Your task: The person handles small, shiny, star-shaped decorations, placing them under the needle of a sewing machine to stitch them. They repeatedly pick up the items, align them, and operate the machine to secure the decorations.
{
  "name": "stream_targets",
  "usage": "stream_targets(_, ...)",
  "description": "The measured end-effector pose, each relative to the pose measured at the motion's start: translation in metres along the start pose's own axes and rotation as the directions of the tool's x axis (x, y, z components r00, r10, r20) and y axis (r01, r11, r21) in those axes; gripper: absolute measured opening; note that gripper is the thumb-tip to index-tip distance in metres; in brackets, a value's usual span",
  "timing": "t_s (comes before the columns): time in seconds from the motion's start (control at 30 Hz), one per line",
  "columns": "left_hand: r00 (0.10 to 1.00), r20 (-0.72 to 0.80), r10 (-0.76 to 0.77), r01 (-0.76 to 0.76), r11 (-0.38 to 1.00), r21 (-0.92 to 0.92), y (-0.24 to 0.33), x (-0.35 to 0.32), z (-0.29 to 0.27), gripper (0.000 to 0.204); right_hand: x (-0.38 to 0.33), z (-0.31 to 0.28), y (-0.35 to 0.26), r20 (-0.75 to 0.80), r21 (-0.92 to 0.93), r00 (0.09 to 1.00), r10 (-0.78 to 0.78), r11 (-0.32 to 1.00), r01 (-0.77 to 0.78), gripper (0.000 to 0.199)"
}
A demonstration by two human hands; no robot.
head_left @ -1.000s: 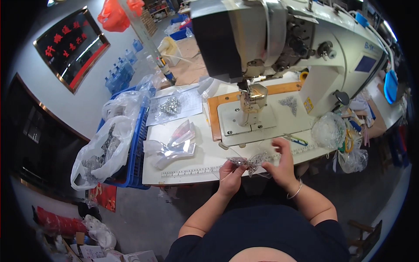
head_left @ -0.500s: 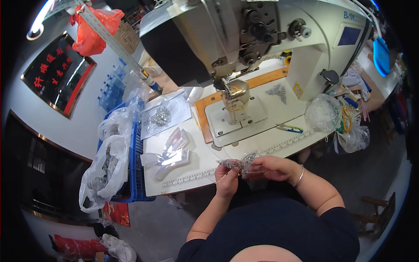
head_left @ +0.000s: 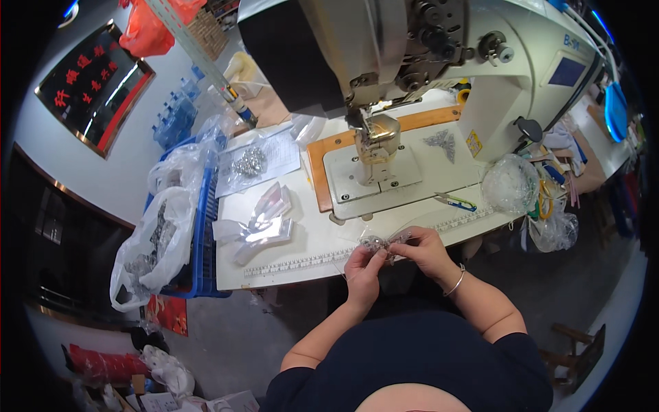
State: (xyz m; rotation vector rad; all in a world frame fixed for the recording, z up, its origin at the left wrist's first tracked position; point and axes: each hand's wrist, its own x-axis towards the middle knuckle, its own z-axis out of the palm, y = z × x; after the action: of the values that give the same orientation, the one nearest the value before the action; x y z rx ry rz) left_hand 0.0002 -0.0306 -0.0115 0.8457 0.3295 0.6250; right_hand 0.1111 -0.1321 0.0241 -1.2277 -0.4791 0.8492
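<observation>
Now, a glittery silver ornament [head_left: 374, 242] stretches roughly left to right between the fingers of the left hand [head_left: 362, 273] and right hand [head_left: 427, 251], both pinching it, neither clearly nearer, the white surface [head_left: 316, 235] just beyond them.

The ornament [head_left: 374, 242] is glittery silver, the crate [head_left: 204, 254] blue, the tabletop [head_left: 317, 233] white, the hanging bag [head_left: 147, 34] orange-red.

A glittering silver ornament [head_left: 374, 242] is held up, partly hidden.
</observation>
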Motion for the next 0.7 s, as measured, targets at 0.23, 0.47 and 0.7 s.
stream_targets(0.23, 0.994, -0.046, 0.1, -0.103, 0.993, -0.064, -0.004, 0.006, -0.004, 0.016, 0.004, 0.001, 0.0, -0.011, -0.02, 1.0, 0.01, 1.0, -0.01, 0.015)
stream_targets(0.47, 0.988, -0.153, -0.023, -0.012, 0.975, -0.224, -0.005, 0.011, -0.006, 0.013, 0.01, 0.002, 0.015, -0.067, -0.08, 0.998, 0.001, 0.997, -0.006, 0.015)
stream_targets(0.7, 1.0, -0.003, -0.004, 0.003, 0.99, -0.14, -0.001, 0.005, -0.013, 0.027, 0.015, -0.001, 0.01, -0.061, -0.096, 0.998, 0.019, 0.995, -0.025, 0.017)
